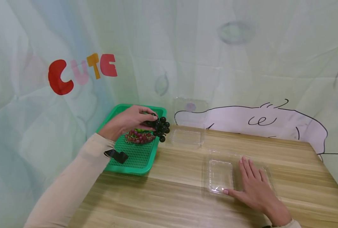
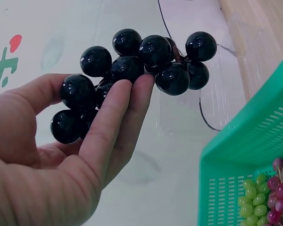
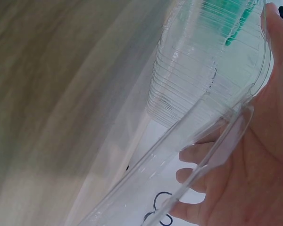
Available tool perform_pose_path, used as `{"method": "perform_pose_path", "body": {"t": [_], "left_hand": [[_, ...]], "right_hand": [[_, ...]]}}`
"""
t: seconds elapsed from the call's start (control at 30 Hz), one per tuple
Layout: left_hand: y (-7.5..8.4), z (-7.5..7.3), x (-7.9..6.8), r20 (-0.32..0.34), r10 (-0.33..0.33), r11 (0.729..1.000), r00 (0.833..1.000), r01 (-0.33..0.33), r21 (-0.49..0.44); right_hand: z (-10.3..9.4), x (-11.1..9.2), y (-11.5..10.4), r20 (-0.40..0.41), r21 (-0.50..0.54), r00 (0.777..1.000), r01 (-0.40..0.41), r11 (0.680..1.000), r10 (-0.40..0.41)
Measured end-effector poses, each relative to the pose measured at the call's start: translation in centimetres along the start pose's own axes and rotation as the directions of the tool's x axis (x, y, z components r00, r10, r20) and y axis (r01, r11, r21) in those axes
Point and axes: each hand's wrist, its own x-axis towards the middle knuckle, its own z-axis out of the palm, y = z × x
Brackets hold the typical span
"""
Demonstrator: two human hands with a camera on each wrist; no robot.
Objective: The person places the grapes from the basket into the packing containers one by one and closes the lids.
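Observation:
My left hand [image 1: 134, 119] grips a bunch of black grapes [image 1: 161, 129] above the far right rim of a green basket [image 1: 150, 164]. In the left wrist view, the thumb and fingers wrap the black grapes [image 2: 127, 69] from both sides, with part of the bunch sticking out beyond the fingertips. Red grapes [image 1: 140, 138] and green grapes [image 2: 253, 201] lie inside the basket. My right hand [image 1: 256, 188], fingers straight and spread, rests on the right half of an opened clear plastic box [image 1: 221, 174]. Its thumb touches the box's near edge. The right wrist view shows the ribbed box [image 3: 198, 75] beside the palm.
Another clear plastic box [image 1: 187, 136] stands at the back of the wooden table [image 1: 169, 196], its lid [image 1: 191, 106] raised against the printed curtain [image 1: 191, 63]. Curtain walls border the table behind and at the left. The basket sits at the left, against the side curtain.

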Motion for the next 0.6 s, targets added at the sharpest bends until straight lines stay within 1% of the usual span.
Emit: {"method": "perform_pose_path", "body": {"t": [0.2,0.6], "left_hand": [[0.4,1.2,-0.1,0.018,0.01,0.999,1.0,-0.01,0.039],[1.4,3.5,-0.3,0.063,0.008,0.998,0.998,-0.012,0.063]], "right_hand": [[0.0,0.0,0.0,0.001,0.004,1.0,0.001,1.0,-0.001],[0.1,-0.1,0.2,-0.003,-0.002,1.0,0.004,1.0,-0.004]]}}
